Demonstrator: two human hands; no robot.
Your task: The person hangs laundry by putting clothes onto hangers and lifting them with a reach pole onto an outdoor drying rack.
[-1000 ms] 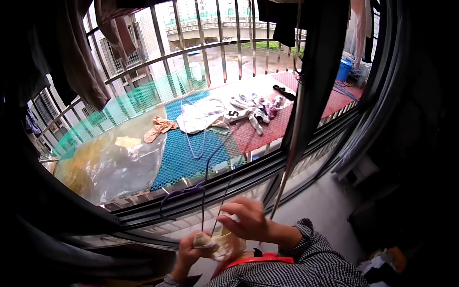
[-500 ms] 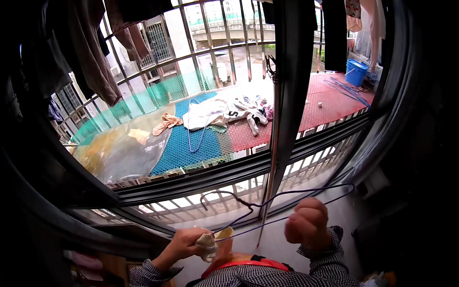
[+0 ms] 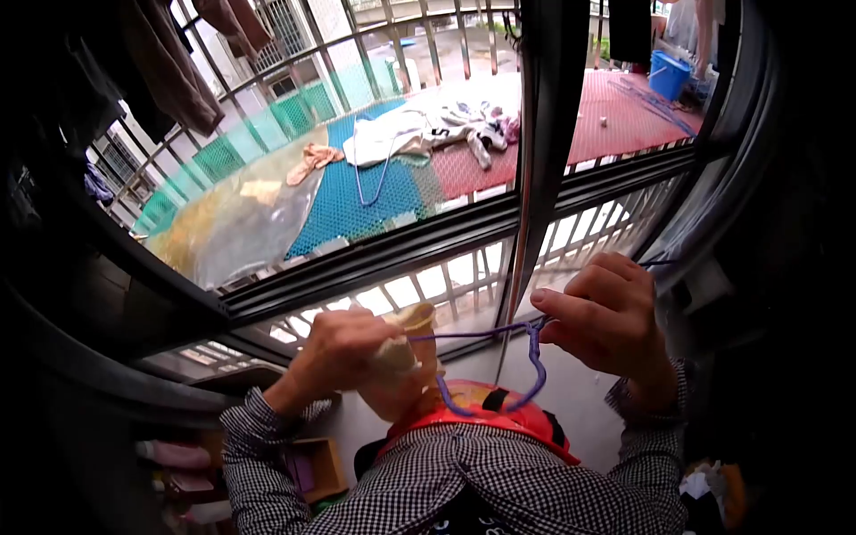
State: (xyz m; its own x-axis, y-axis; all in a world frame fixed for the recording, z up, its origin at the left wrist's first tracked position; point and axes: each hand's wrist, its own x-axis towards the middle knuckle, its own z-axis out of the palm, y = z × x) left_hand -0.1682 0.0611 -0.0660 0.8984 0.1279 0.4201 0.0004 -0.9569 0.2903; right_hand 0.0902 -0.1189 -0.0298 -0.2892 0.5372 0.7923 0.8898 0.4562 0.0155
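Observation:
A purple wire clothes hanger (image 3: 539, 370) stretches between my hands, its hook curling downward in front of my chest. My right hand (image 3: 611, 312) is closed on the hanger by the base of the hook, thumb pointing left. Bunched in my closed left hand (image 3: 348, 343) is a cream cloth (image 3: 397, 361), against which one end of the hanger runs; the garment's kind is unclear. Part of the cloth hangs beneath the fingers. Behind the hook, a red and orange item (image 3: 464, 401) sits at my waist.
A dark window frame (image 3: 374, 254) crosses in front of me, with a thin pole (image 3: 515, 232) upright beside its post. Beyond it, white clothing (image 3: 397, 134) and another hanger (image 3: 370, 192) lie on coloured mats. A blue bucket (image 3: 669, 76) stands right. Dark garments (image 3: 169, 67) hang upper left.
The hanger has turned over, its hook swinging from up left to pointing down. My right hand has gripped it near the hook. Both hands sit higher in view, as the camera has tipped down.

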